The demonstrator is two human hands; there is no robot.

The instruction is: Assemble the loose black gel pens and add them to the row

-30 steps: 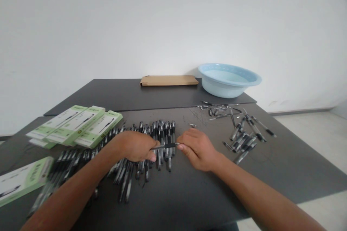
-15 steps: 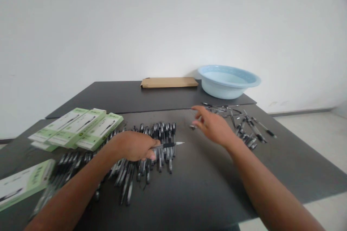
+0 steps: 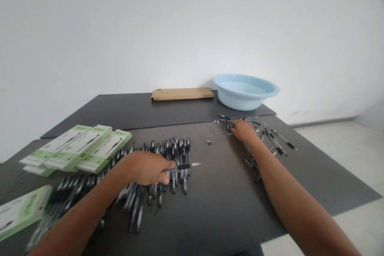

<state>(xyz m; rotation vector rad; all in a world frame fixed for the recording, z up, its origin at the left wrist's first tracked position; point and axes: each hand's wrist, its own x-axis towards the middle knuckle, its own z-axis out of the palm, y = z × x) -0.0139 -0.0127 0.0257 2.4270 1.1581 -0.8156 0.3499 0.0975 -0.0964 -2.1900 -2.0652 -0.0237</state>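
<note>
My left hand (image 3: pixel 151 168) is closed on a pen (image 3: pixel 183 166) with a black grip, its pale pointed tip facing right. Under and around that hand lie many capped pens (image 3: pixel 177 148) in a loose heap. My right hand (image 3: pixel 243 130) is at the far pile of loose pen parts (image 3: pixel 223 121), fingers bent down and together among them. What those fingertips hold is too small to make out. A few tiny metallic pieces (image 3: pixel 209 142) lie on the table between the two hands.
Green-and-white pen boxes (image 3: pixel 87 144) are stacked at the left, with another box (image 3: pixel 27 210) nearer. A flat cardboard piece (image 3: pixel 183 93) and a light blue basin (image 3: pixel 246 98) stand at the back of the dark table (image 3: pixel 216 208). More pens without caps (image 3: pixel 274 142) lie right.
My right hand has moved away to the far parts pile, and the tiny pieces now lie on the table. My left hand still holds the pen. The view has shifted slightly.
</note>
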